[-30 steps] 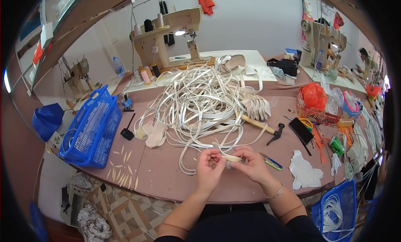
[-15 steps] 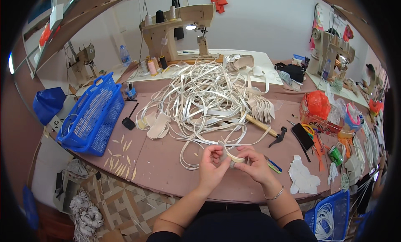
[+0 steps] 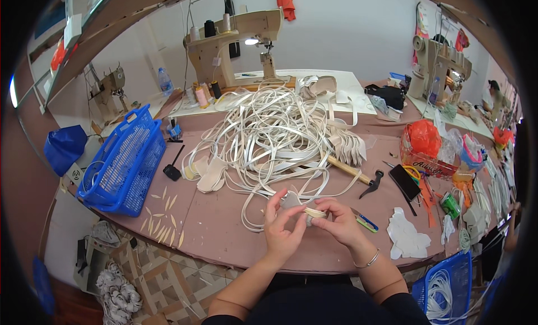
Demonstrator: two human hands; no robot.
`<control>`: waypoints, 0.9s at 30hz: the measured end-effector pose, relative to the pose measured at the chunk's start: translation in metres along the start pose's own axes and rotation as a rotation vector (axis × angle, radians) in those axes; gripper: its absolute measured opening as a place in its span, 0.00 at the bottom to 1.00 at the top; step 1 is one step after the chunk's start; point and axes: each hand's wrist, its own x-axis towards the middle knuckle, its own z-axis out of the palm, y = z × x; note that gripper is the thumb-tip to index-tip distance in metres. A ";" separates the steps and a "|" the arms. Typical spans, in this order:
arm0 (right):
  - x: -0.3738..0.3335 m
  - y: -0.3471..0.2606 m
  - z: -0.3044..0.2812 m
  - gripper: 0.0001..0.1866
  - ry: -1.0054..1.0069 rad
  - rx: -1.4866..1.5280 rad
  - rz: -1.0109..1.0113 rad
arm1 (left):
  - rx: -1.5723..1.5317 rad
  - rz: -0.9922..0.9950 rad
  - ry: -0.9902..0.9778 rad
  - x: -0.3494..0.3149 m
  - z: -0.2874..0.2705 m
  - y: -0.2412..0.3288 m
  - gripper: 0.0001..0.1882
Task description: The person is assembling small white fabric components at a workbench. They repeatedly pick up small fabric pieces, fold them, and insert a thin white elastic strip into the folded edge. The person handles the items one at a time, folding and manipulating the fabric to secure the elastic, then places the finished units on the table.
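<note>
Near the front edge of the table, both hands meet at a small curved piece of pale leather-like material (image 3: 315, 213) with a cream edge. My right hand (image 3: 341, 223) pinches its right end between thumb and fingers. The thumb and index finger of my left hand (image 3: 284, 228) close on its left side, while another finger stands raised. A grey flap (image 3: 291, 200) shows behind the left fingers. Just beyond the hands lies a big tangled heap of white and cream straps (image 3: 274, 134), with loops reaching close to the left fingers.
A hammer (image 3: 353, 172), a blue-green cutter (image 3: 367, 219) and a phone (image 3: 404, 181) lie to the right, near white scraps (image 3: 408, 235). At the left stand stacked blue baskets (image 3: 126, 162), beside small cream slivers (image 3: 162, 218). A sewing machine (image 3: 235, 50) stands at the back.
The fingers of my left hand have spread, with one lifted and the index reaching across to the piece. My right hand keeps its pinch. The whole view has shifted slightly.
</note>
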 end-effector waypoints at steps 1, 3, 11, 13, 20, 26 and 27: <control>0.000 -0.001 0.001 0.12 0.005 -0.029 -0.002 | -0.015 0.006 0.009 0.000 0.000 -0.001 0.10; 0.000 -0.002 0.001 0.12 0.015 -0.088 0.000 | -0.050 -0.019 0.005 0.000 0.001 -0.001 0.09; -0.001 -0.007 0.002 0.13 0.061 -0.252 -0.048 | -0.152 -0.136 -0.075 0.001 -0.002 0.001 0.06; -0.001 -0.009 0.001 0.13 0.030 -0.244 -0.051 | -0.131 -0.143 -0.056 0.002 -0.002 -0.002 0.06; -0.002 -0.010 0.000 0.12 -0.033 -0.142 -0.006 | -0.184 -0.157 -0.058 0.003 -0.003 -0.008 0.06; -0.003 -0.002 -0.002 0.12 -0.075 -0.088 0.001 | -0.256 -0.166 -0.075 0.000 -0.003 -0.010 0.06; -0.003 -0.001 -0.002 0.12 -0.080 -0.089 -0.019 | -0.257 -0.162 -0.076 -0.001 -0.002 -0.011 0.06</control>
